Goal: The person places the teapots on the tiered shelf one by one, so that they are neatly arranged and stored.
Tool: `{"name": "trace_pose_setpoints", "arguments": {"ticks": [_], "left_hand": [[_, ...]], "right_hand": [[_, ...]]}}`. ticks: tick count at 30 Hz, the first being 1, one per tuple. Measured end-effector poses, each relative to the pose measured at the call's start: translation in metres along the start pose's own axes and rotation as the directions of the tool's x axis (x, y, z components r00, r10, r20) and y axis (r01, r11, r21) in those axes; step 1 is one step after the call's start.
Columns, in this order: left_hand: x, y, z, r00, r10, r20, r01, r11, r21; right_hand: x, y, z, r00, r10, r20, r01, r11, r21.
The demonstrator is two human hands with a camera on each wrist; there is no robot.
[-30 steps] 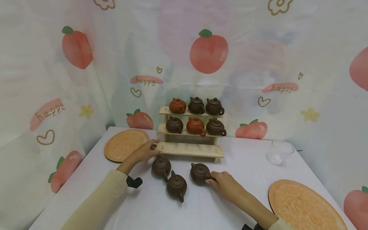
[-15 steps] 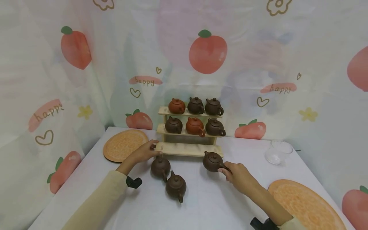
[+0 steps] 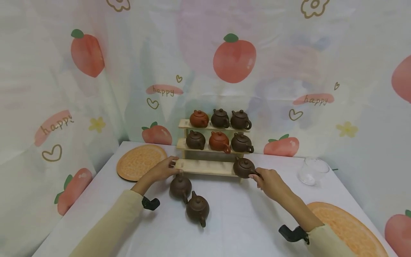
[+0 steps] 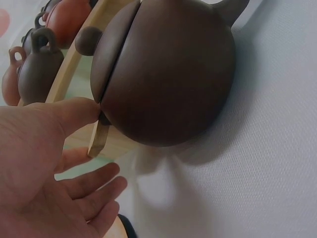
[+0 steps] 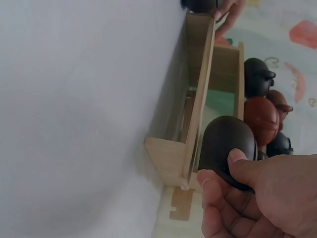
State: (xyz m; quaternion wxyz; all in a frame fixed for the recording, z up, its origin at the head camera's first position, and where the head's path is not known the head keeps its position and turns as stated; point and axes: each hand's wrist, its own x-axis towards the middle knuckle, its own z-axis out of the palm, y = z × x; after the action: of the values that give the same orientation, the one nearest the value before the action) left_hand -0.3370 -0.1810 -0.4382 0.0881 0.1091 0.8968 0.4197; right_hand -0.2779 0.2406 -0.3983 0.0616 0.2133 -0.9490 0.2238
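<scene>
My right hand (image 3: pixel 260 177) pinches the handle of a dark brown teapot (image 3: pixel 244 167) and holds it at the right end of the lowest shelf of a three-tier wooden rack (image 3: pixel 205 167). The right wrist view shows thumb and fingers round that teapot (image 5: pixel 225 148), close against the shelf edge (image 5: pixel 198 99). My left hand (image 3: pixel 165 169) rests at the shelf's left end, thumb on the wood, fingers loosely straight (image 4: pixel 89 188). Just in front of it a dark teapot (image 3: pixel 180 186) stands on the table, large in the left wrist view (image 4: pixel 168 74). Another dark teapot (image 3: pixel 197 208) stands nearer me.
The upper two shelves each carry three teapots, one red-brown (image 3: pixel 199 119) on top and one red (image 3: pixel 219 141) in the middle row. Round orange mats lie at the back left (image 3: pixel 141 161) and front right (image 3: pixel 348 228). A clear glass cup (image 3: pixel 313 170) stands right of the rack.
My right hand lifted the dark teapot off the table and carried it up and to the right, to the lowest shelf's right end. The left hand stayed put.
</scene>
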Motion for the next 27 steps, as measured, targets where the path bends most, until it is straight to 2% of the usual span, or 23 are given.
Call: {"name": "trace_pose_setpoints", "arguments": {"ticks": [18,27], "left_hand": [[0.0,-0.001,-0.001,1.0,-0.003,-0.003,0.003,1.0,0.008],[0.0,0.0,-0.001,1.0,-0.004,-0.002,0.004,1.0,0.009]], "right_hand": [[0.014,0.008,0.004,0.999,0.037,0.013,-0.037,0.999,-0.011],[0.016,0.01,0.005,0.997,0.064,0.045,-0.064,0.998,-0.007]]}}
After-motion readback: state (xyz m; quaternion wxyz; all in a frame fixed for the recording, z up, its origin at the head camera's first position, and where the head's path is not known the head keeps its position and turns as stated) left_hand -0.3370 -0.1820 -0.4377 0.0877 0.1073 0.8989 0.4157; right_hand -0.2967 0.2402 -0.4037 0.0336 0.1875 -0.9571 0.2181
